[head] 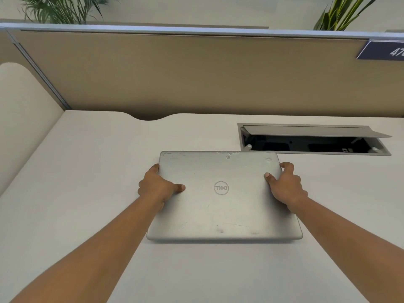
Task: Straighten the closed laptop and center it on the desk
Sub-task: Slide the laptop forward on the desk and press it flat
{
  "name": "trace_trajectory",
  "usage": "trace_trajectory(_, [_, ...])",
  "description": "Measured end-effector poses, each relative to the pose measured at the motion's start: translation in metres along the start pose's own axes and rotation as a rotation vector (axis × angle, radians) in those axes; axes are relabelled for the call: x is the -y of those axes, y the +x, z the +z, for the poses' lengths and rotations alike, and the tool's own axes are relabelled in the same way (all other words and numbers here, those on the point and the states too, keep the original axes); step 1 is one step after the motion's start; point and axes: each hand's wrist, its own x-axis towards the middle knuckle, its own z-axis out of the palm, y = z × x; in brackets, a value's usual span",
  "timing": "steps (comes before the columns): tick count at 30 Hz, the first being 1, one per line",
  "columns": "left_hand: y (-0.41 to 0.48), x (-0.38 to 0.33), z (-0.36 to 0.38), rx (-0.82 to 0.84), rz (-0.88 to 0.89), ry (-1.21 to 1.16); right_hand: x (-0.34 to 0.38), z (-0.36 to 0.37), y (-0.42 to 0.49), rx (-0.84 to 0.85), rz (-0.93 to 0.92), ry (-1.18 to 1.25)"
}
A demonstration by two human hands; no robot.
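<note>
A closed silver laptop (223, 206) with a round logo on its lid lies flat on the white desk (87, 193), near the middle, its edges roughly parallel to the desk's back edge. My left hand (156, 185) grips its left side, thumb on the lid and fingers wrapped around the edge. On the opposite side my right hand (285, 185) holds the right edge the same way, thumb resting on the lid. The lid is scuffed along its far edge.
An open cable hatch (310, 139) with a raised flap is set into the desk just behind and right of the laptop. A tan partition (175, 73) runs along the desk's back edge. Plants (59, 9) stand behind it.
</note>
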Motion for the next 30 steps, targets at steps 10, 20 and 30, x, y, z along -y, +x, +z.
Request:
trace_trajectory(10, [-0.01,0.002,0.005,-0.047,0.05,0.161,-0.003,0.003,0.002,-0.065,-0.047,-0.034])
trace_trajectory(20, [-0.045,0.031,0.022,-0.134,0.435,0.521,-0.006,0.022,-0.028,-0.171,-0.424,-0.239])
trace_trajectory(30, [-0.042,0.041,0.04,-0.078,0.728,0.701,-0.004,0.044,-0.047,-0.103,-0.623,-0.325])
